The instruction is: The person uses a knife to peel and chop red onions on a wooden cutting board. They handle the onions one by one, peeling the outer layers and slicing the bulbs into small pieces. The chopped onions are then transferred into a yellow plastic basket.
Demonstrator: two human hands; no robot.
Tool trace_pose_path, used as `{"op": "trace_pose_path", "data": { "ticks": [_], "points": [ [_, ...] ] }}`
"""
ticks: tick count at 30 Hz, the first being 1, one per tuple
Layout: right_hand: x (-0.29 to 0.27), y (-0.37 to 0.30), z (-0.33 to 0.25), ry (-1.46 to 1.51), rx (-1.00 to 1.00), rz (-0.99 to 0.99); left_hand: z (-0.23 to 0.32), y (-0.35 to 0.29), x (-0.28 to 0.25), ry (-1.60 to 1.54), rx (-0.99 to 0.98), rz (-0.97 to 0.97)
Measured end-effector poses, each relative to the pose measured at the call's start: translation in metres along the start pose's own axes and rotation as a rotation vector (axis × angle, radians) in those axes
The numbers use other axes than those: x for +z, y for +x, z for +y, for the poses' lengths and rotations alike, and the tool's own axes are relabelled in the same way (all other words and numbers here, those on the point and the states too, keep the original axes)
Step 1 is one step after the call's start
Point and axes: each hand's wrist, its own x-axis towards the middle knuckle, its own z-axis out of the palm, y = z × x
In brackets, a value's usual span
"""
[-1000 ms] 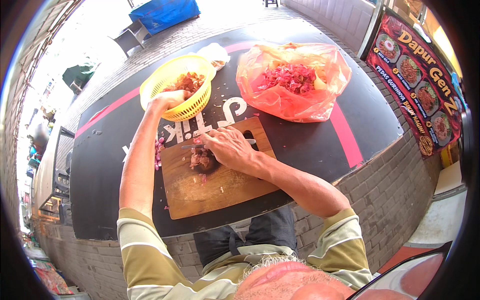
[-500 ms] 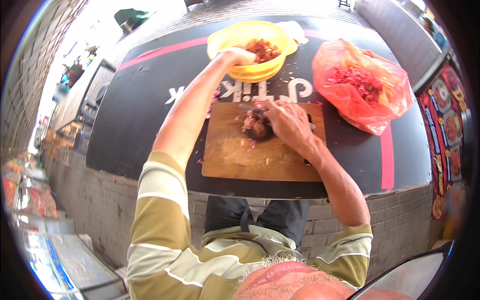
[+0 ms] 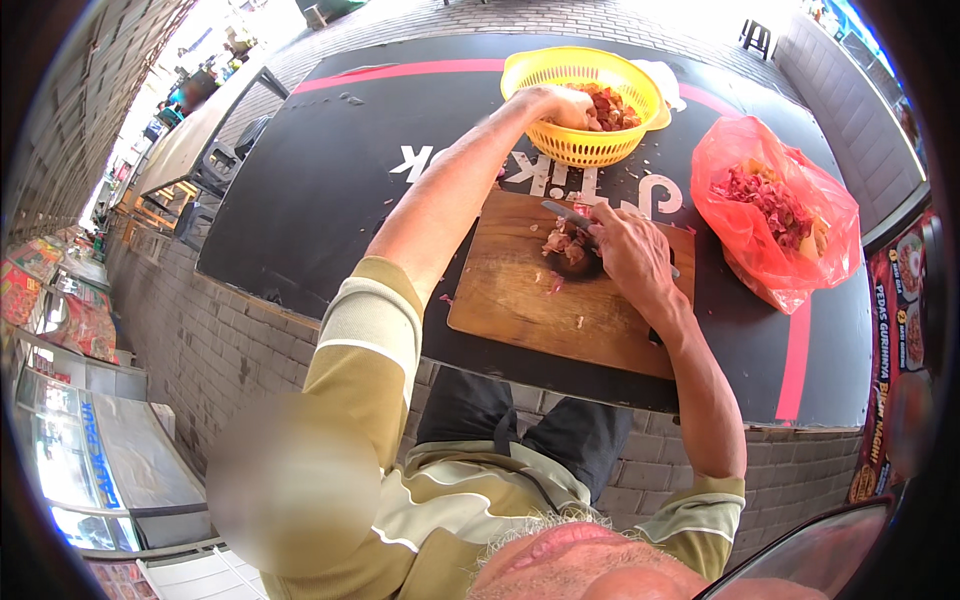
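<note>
My left hand (image 3: 566, 106) reaches into a yellow slotted basket (image 3: 585, 150) at the far side of the table. Its fingers are hidden among the reddish-brown shallots (image 3: 614, 110) inside. Over the wooden cutting board (image 3: 530, 320), my right hand (image 3: 632, 250) is closed around a knife (image 3: 563, 211), its blade pointing left. A small heap of shallot pieces or peelings (image 3: 563, 243) lies on the board beside that hand, next to a dark round patch. Right of the board rests an open red plastic bag (image 3: 728, 235) holding pink-purple skins (image 3: 765, 200).
The black table (image 3: 300, 210) has white lettering and pink stripes, with scraps scattered around the basket. Something white (image 3: 662, 82) sits behind the basket. Another table (image 3: 200, 125) and chairs stand far left; a food banner (image 3: 890, 370) hangs at right.
The view has shifted, so the table and everything on it appear farther right. My left hand remains in the basket. The knife's blade shows more clearly from my right hand.
</note>
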Motion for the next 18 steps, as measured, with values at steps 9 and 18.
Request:
{"op": "trace_pose_path", "data": {
  "ticks": [9, 18],
  "points": [
    [-0.004, -0.002, 0.003, -0.006, 0.020, -0.017, 0.013, -0.015, -0.012, 0.021, 0.009, -0.056],
    [-0.010, -0.002, 0.000, 0.123, 0.082, -0.077, 0.022, -0.019, -0.006, 0.026, 0.015, 0.011]
  ]
}}
